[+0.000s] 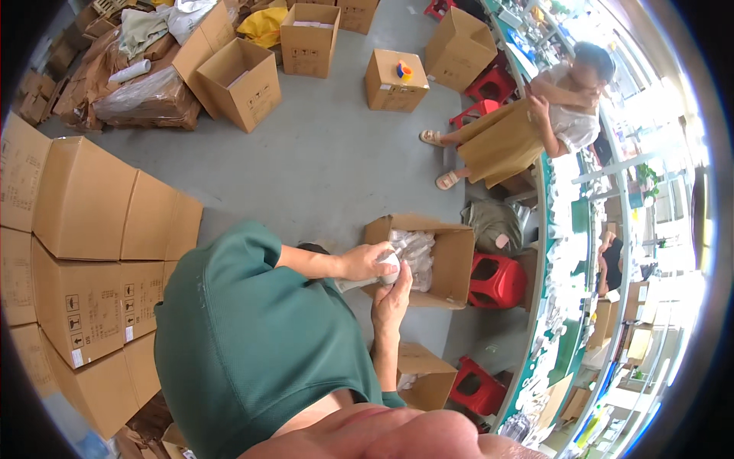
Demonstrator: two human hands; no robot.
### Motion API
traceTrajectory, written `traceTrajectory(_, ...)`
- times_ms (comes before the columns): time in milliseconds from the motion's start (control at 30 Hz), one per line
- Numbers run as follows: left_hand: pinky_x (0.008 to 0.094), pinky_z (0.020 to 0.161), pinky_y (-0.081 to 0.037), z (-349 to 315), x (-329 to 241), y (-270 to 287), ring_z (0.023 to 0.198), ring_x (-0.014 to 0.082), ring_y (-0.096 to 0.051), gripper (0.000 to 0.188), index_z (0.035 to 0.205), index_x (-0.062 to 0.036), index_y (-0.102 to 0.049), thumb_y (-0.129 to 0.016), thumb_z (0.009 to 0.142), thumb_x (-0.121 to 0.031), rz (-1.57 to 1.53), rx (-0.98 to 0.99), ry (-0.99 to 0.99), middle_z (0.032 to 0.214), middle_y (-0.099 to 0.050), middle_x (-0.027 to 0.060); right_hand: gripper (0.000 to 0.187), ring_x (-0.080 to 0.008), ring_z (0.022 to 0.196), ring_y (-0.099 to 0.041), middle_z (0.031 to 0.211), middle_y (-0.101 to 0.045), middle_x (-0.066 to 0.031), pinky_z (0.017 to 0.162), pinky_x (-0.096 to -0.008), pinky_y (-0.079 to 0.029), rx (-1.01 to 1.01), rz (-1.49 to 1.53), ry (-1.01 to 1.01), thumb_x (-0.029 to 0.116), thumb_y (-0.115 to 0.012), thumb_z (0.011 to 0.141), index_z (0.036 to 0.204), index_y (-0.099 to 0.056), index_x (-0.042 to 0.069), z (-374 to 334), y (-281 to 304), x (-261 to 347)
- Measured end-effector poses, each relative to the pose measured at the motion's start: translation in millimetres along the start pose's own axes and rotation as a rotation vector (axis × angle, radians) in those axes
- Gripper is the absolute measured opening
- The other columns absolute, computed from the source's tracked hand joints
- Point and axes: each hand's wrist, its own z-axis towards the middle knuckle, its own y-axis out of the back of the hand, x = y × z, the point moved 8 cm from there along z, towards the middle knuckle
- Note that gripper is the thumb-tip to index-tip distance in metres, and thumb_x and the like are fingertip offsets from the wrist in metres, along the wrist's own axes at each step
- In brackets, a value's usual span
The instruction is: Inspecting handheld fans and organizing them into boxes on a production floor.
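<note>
Both hands' fingers wrapped one white wrapped item (388, 268): left hand (368, 261) on top, right hand (393, 298) underneath. Held at rim of open carton (447, 264) filled with clear-bagged pieces. Three red stools (497, 280) nearby.

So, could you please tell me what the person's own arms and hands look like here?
Both forearms are bare, with no gloves on the left hand or the right hand. No watch, ring or bracelet shows, though the picture is too small to be sure. The person wears a green short-sleeved shirt; its sleeve ends above the left elbow. The right upper arm is mostly hidden.
</note>
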Motion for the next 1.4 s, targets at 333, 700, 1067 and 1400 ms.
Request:
traceTrajectory(333, 0.0349, 0.087, -0.047, 25.5, 45.3, 133.5, 0.098, 0.0193, -0.059, 0.047, 0.115, -0.0035, -0.054, -0.058, 0.096, -0.046, -0.206, -0.259, 0.092, 0.103, -0.064, 0.0104, 0.067, -0.0499, 0.115, -0.055, 0.138, -0.042, -0.0315, 0.091, -0.0502, -0.053, 0.286, -0.06, 0.184, 0.0, -0.054, 0.079, 0.141, -0.032, -0.005, 119.7, -107.0, 36.9)
traceTrajectory(700, 0.0328, 0.089, -0.049, 124.8, 75.0, 397.6, 0.103, 0.0144, -0.056, 0.033, 0.121, -0.0091, -0.054, -0.054, 0.102, -0.035, -0.39, -0.512, 0.152, 0.11, -0.059, 0.0056, 0.074, -0.0501, 0.115, -0.055, 0.143, -0.037, -0.0355, 0.089, -0.0485, -0.054, 0.419, 0.008, 0.492, 0.002, -0.059, 0.076, 0.143, -0.029, -0.008, 366.8, -259.6, 117.8)
traceTrajectory(1067, 0.0319, 0.061, -0.054, 306.8, 84.5, 546.7, 0.073, 0.013, -0.062, 0.035, 0.111, -0.0138, -0.055, -0.05, 0.1, -0.047, -0.878, -0.382, 0.346, 0.091, -0.061, 0.0018, 0.075, -0.0459, 0.116, -0.058, 0.142, -0.043, -0.0332, 0.092, -0.0454, -0.053, 0.54, 0.162, 0.394, 0.006, -0.065, 0.078, 0.144, -0.031, -0.009, 607.5, -354.5, 57.9)
traceTrajectory(1400, 0.0326, 0.055, -0.056, 443.5, 62.7, 746.5, 0.067, 0.0165, -0.063, 0.047, 0.109, -0.0116, -0.057, -0.049, 0.097, -0.056, -0.978, -0.543, 0.301, 0.086, -0.063, 0.0042, 0.063, -0.0394, 0.109, -0.063, 0.129, -0.058, -0.0271, 0.09, -0.0427, -0.054, 0.731, 0.273, 0.537, 0.017, -0.07, 0.08, 0.135, -0.047, -0.005, 875.5, -452.6, 89.7)
